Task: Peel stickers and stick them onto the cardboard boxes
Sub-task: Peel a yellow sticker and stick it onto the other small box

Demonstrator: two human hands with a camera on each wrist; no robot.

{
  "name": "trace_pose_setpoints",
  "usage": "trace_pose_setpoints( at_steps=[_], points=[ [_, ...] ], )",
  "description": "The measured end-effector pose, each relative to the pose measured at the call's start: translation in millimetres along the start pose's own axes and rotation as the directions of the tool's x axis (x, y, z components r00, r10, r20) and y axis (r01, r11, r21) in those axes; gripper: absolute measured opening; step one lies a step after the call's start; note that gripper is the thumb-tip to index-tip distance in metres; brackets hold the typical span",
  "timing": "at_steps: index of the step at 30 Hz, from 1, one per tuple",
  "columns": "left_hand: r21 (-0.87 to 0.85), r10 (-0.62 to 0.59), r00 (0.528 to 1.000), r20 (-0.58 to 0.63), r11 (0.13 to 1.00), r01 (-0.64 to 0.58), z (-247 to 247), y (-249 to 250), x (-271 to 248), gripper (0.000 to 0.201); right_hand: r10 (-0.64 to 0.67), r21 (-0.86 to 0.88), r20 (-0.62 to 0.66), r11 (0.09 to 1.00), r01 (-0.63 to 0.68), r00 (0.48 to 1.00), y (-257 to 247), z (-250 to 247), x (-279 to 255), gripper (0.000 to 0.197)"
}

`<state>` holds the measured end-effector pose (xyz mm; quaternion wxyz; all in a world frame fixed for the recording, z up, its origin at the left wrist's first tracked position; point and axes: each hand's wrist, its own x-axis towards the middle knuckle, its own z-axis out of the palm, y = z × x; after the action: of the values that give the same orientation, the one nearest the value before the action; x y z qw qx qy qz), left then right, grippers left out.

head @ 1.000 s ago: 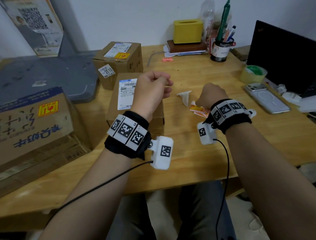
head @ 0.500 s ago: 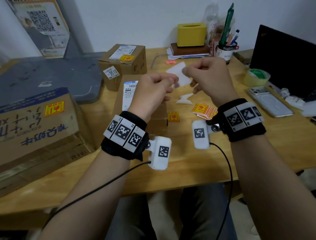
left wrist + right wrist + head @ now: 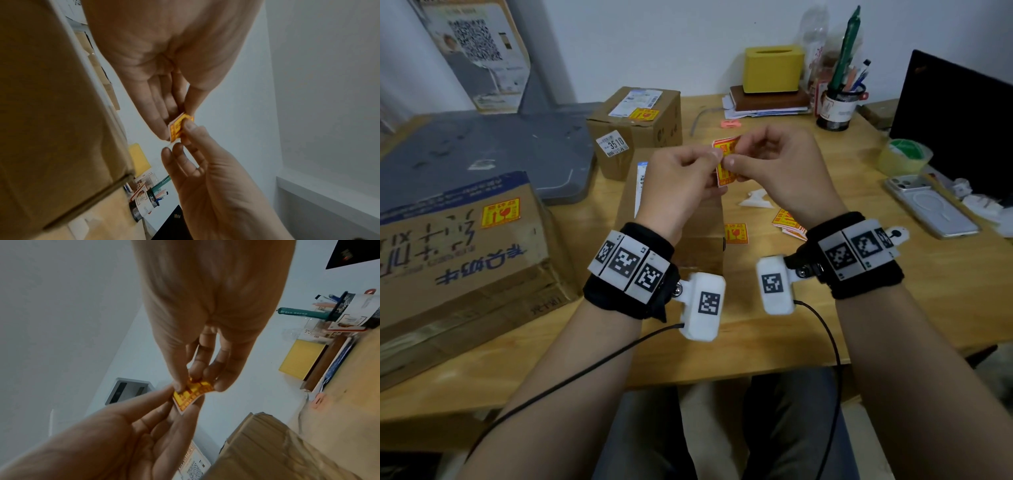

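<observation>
Wooden desk [image 3: 774, 335] against a pale wall [image 3: 654, 44] — grey mat [image 3: 493, 154] at upper left, black screen [image 3: 955, 126] at far right. Top centre: yellow box [image 3: 772, 70] on books, pen cup [image 3: 837, 109] just right of it. Tape roll [image 3: 902, 156] and phone [image 3: 929, 205] at right. Poster w/ QR code [image 3: 479, 51] leans in the upper-left corner.

Three cardboard boxes: big box [image 3: 458, 253] at left edge, small box [image 3: 635, 126] upper centre, and a long box [image 3: 671, 219] under the hands, its long axis running away from the person. Big and small boxes each carry a yellow-red sticker already.

Centre frame, above the long box — both hands up off the desk, meeting on one sticker [image 3: 726, 161]. It's a yellow square w/ red border and red print, still on white backing, face toward the person, held roughly upright and bowed in the middle. Left hand [image 3: 681, 181] has fingers curled, thumb and fingertips pinching the sticker's left edge. Right hand [image 3: 774, 164] pinches it too, thumb and forefinger at the right edge, other fingers curled loosely.

Right wrist view shows the sticker [image 3: 192, 394] bent. Left wrist view has it [image 3: 180, 128] edge-on between both hands' fingertips.

On the desk: loose sticker [image 3: 736, 233] beside the long box, sticker pile [image 3: 789, 222] right of that by the right wrist, white backing scrap [image 3: 755, 200] just above.
</observation>
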<state>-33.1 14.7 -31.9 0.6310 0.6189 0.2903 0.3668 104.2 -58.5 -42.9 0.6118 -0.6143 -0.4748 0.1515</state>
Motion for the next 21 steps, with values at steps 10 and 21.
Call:
trace_pose_setpoints(
  at_steps=[10, 21],
  points=[
    [0.044, -0.01, 1.0, -0.007, 0.999, 0.01, 10.0, 3.3, 1.3, 0.008, 0.227, 0.007, -0.093, 0.974, -0.228, 0.969, 6.9, -27.0, -4.1, 0.012],
    [0.07, -0.055, 0.999, -0.003, 0.996, 0.055, 3.6, 0.4, 3.3, 0.004, 0.472, -0.222, -0.312, 0.807, -0.547, 0.824, 38.8, -58.4, 2.3, 0.035]
  ],
)
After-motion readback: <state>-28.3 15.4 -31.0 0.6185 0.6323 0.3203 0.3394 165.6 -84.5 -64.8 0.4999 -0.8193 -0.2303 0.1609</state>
